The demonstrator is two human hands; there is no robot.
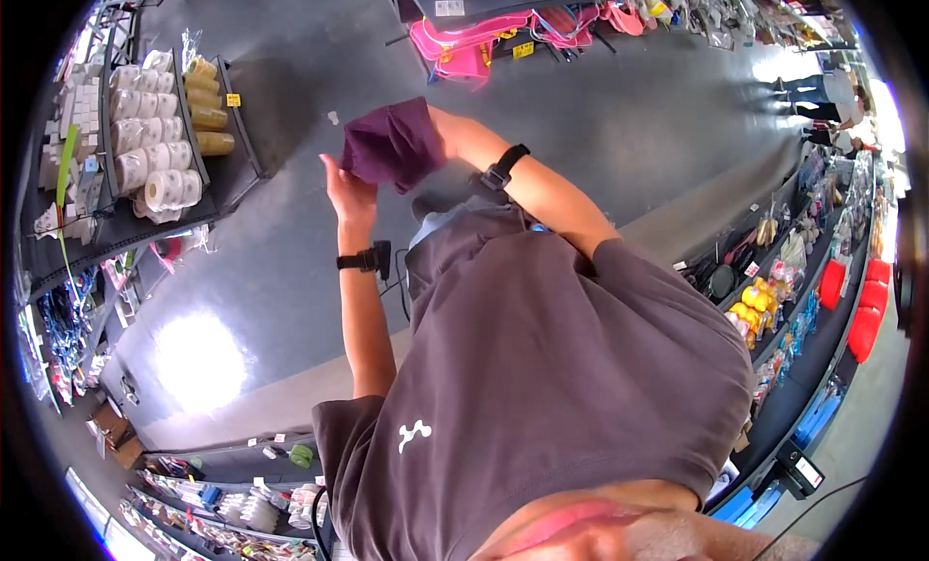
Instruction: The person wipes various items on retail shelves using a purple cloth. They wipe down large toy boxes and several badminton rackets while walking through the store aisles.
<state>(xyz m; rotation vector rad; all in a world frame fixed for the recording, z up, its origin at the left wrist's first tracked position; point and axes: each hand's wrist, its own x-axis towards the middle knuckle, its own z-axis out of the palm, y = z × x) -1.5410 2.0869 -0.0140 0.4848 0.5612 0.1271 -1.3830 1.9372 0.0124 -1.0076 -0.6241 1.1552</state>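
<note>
A dark purple cloth (pixel 395 144) hangs in creased folds between my two hands, in front of my waist. My right hand (pixel 450 131) holds it at its right side, and most of those fingers are hidden by the fabric. At the cloth's lower left edge is my left hand (pixel 352 192). Its thumb stands apart, pointing up, while the fingers pass out of sight against the cloth, so their grip does not show. Each wrist wears a black strap with a small device, one on the left (pixel 365 260) and one on the right (pixel 506 168).
A shelf (pixel 247 136) at the left bears wrapped white rolls (pixel 156 162) and yellowish tape rolls (pixel 210 118). Pink goods (pixel 464 53) hang from a rack ahead. Stocked shelves (pixel 769 329) run along my right and more (pixel 239 481) behind. Several people (pixel 827 100) stand far right on the grey floor.
</note>
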